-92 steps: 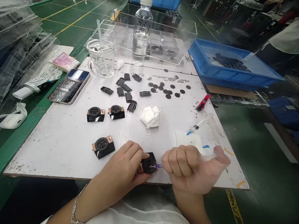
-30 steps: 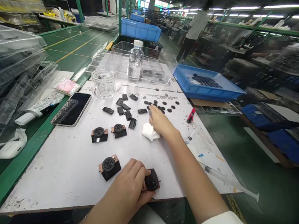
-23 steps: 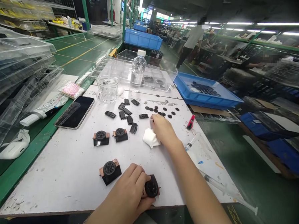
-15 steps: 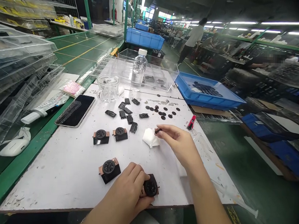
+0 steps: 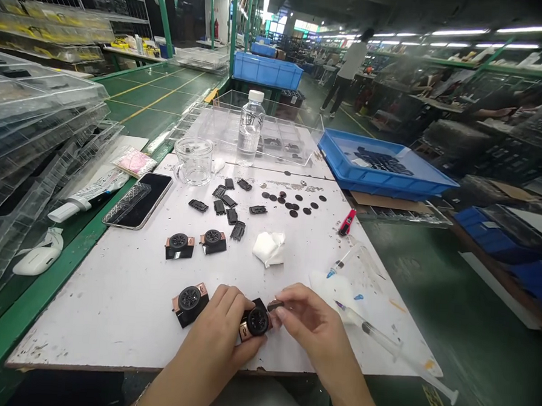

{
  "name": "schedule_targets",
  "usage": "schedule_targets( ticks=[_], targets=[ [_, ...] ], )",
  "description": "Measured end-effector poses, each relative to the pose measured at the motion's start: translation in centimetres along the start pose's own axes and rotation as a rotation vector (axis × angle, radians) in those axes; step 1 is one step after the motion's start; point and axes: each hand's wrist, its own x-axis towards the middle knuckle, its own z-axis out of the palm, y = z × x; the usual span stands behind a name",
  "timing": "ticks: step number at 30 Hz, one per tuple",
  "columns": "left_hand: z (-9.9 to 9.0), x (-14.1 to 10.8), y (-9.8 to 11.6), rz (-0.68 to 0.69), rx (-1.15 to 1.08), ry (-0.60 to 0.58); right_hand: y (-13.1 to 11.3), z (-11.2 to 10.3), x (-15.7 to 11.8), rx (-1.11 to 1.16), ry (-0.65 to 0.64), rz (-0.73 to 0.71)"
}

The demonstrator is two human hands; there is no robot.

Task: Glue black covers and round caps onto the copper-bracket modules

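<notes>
Near the table's front edge my left hand [image 5: 222, 321] grips a small black and copper block with a black toy wheel [image 5: 258, 321] on its face. Close against its right side, my right hand [image 5: 312, 320] pinches a small dark disc [image 5: 275, 306] between thumb and fingertips. Whether the disc touches the block I cannot tell. A similar wheel block [image 5: 190, 300] lies just left of my left hand. Two more, a wheel block [image 5: 178, 245] and another wheel block [image 5: 213, 240], lie farther back. A crumpled white tissue [image 5: 269, 248] sits beyond my hands.
Several small black car-shaped parts [image 5: 228, 201] and black discs [image 5: 294, 213] are scattered mid-table. Syringes [image 5: 382, 339] lie at right, near a red cutter [image 5: 347, 223]. A phone [image 5: 138, 201], glass mug [image 5: 194, 162], water bottle [image 5: 250, 129] and blue tray [image 5: 381, 181] surround the work area.
My right hand has come from beside the tissue toward the left hand, bringing the disc to the wheel block. The syringes, hidden before by the right arm, now show.
</notes>
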Motion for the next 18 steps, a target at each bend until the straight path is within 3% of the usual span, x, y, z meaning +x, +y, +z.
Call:
schedule_targets(
  ticks=[6,18],
  targets=[
    [0.0,0.1,0.2,0.015,0.011,-0.015,2.0,0.2,-0.8,-0.153,-0.006,0.075],
    [-0.2,0.1,-0.1,0.035,-0.061,-0.040,2.9,0.4,-0.9,-0.445,-0.005,-0.178]
  ],
)
